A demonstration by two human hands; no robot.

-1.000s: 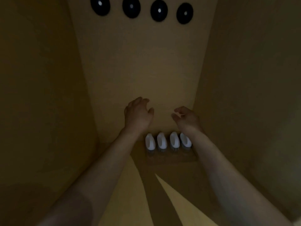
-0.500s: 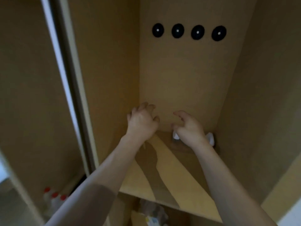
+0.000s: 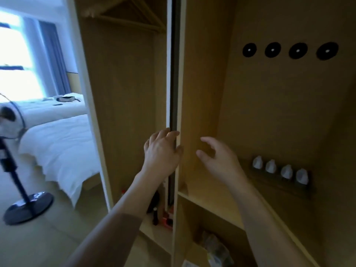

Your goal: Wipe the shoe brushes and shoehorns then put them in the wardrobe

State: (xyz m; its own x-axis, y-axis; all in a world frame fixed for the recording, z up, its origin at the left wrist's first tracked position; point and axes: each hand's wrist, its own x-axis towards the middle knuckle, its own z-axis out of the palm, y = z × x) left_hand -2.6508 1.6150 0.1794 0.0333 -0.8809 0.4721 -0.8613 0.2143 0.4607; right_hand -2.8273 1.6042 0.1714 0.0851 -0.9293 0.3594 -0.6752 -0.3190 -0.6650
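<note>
head view: only one camera, all notes below come from it.
brushes: four white shoe brushes (image 3: 281, 170) sit in a row on the shelf (image 3: 212, 197) at the back right of the wardrobe compartment, against the rear panel (image 3: 269, 112); they look placed, bristles down as far as the dim light shows.
shoehorns: not identifiable here; four black discs (image 3: 290, 51) hang in a row high on the rear panel, can't tell what they are.
left hand (image 3: 162, 153): at the dark door edge (image 3: 174, 83), fingers bent at the edge; whether they actually grip it is too blurred to tell.
right hand (image 3: 221, 160): relaxed, fingers loosely spread, holding nothing, in the air over the shelf, well apart from the brushes.
step in hand: judged as closing up the wardrobe, since the brushes are already stored.
how to do it well: get your left fingers firmly on the door edge before pulling; slide it steadily, not with a jerk.
right hand advice: pull it out of the compartment first so the door doesn't catch your wrist.
check: glance at the brush row before you shut; none should stick out past the shelf front.
other: bed (image 3: 55, 143) and fan stand (image 3: 27, 207) lie off to the left, clear of your path.
</note>
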